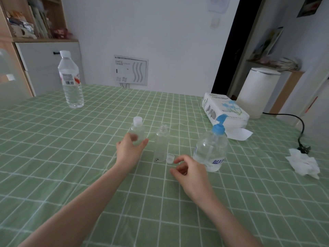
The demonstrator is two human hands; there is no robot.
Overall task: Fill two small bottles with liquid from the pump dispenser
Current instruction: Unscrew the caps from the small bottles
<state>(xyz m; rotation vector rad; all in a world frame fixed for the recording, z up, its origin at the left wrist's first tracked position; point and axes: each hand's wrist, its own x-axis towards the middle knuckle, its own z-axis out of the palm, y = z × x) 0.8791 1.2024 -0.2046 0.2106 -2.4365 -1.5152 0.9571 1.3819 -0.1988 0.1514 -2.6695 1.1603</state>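
Green checked tablecloth [71,157]: spread over the whole table, lower frame to mid-frame.

Right hand [190,170]: lower centre-right. Fingers are loosely curled and nothing is held. The index tip is set just short of a loose cap.

Left hand [130,150]: centre of frame, extended further up the frame than the right. Thumb and fingers are spread to either side of the capped small bottle's lower body. The fingers are blurred, so it cannot be told whether a grip has been made.

Loose cap [170,158]: clear, laid open side up, just beside the base of the uncapped small bottle [162,145].

Uncapped small bottle: upright between the two hands, neck open, apparently unfilled.

Capped small bottle [138,130]: directly beyond the left hand, long axis vertical, white cap on. It is judged the next item to be uncapped, the left hand being much the nearer.

Pump dispenser [211,148]: just right of the right hand, upright, blue pump head pointed toward upper right.

Crumpled tissue [304,163]: right edge.

Tissue pack [224,109]: beyond the dispenser.

Water bottle [71,81]: upper left, upright, well apart.

White cylindrical appliance [256,93]: upper right, corded.
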